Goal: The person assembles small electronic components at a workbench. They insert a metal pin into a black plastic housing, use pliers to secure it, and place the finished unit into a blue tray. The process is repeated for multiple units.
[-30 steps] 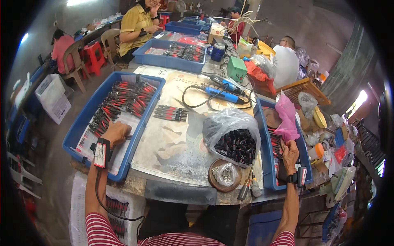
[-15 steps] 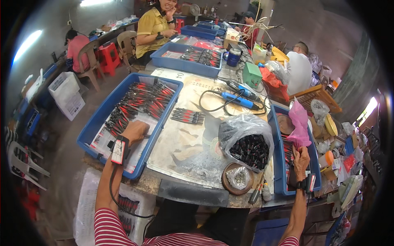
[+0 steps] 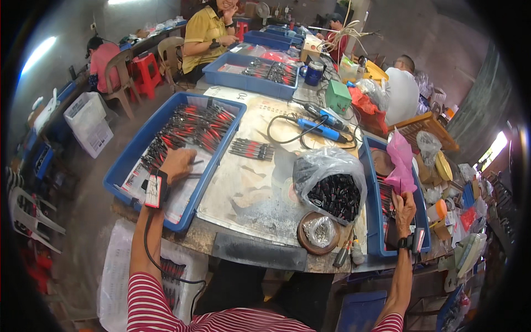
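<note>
Inside the large blue tray (image 3: 202, 202) on the left lie many slim black-and-red pen-shaped tools (image 3: 193, 127). My left hand (image 3: 178, 164) is in that tray, fingers curled, with dark thin rods sticking out on its right side. In the narrower blue tray (image 3: 375, 235) on the right, my right hand (image 3: 405, 207) has bent fingers beside a pink plastic bag (image 3: 400, 155) and more slim red-and-black tools (image 3: 385, 196). Its fingertips are partly hidden, so what they grip is unclear. Between the trays, a neat row of the same tools (image 3: 251, 149) rests on the worn tabletop.
A clear bag of short black parts (image 3: 336, 195) stands near the right tray, behind a round dish (image 3: 319, 233) and a screwdriver (image 3: 343, 252). Blue corded tools (image 3: 323, 130) and a green box (image 3: 339, 97) lie farther back. Across the table sits a person in yellow (image 3: 204, 39).
My left hand has shifted slightly away from me within its tray, and the dark rods beside it show more clearly. My right hand stays by the pink bag.
</note>
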Action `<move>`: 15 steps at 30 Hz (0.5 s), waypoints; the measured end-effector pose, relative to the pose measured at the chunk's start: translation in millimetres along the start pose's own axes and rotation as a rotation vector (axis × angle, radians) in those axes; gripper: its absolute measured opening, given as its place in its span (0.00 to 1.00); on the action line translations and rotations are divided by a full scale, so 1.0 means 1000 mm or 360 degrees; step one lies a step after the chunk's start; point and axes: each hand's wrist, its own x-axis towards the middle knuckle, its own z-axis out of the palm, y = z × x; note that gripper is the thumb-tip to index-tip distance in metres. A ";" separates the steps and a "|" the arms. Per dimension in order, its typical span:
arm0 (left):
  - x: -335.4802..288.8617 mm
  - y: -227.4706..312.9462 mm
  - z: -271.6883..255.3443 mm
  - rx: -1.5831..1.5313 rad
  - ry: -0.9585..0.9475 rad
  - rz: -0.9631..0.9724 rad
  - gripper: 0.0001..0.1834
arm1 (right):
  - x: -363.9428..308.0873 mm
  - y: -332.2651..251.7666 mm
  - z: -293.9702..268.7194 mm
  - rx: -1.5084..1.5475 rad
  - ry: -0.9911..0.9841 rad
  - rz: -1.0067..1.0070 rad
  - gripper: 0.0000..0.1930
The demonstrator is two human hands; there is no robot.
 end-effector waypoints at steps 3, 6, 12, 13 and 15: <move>0.003 0.004 -0.007 -0.0166 0.0244 -0.0062 0.09 | 0.003 -0.006 -0.008 0.0163 -0.0034 0.0156 0.08; 0.008 0.015 -0.018 -0.0445 0.0535 -0.0124 0.09 | 0.005 -0.020 -0.020 0.0282 0.0111 0.0136 0.07; 0.005 0.087 -0.069 -0.0672 0.1044 0.0091 0.04 | -0.011 -0.103 -0.050 0.0747 0.0076 0.0108 0.03; 0.000 0.107 -0.079 -0.0737 0.1074 0.0183 0.03 | -0.018 -0.122 -0.054 0.0792 -0.0014 0.0155 0.03; -0.017 0.150 -0.089 -0.0930 0.1022 0.0235 0.03 | -0.034 -0.159 -0.058 0.0935 -0.0163 0.0064 0.03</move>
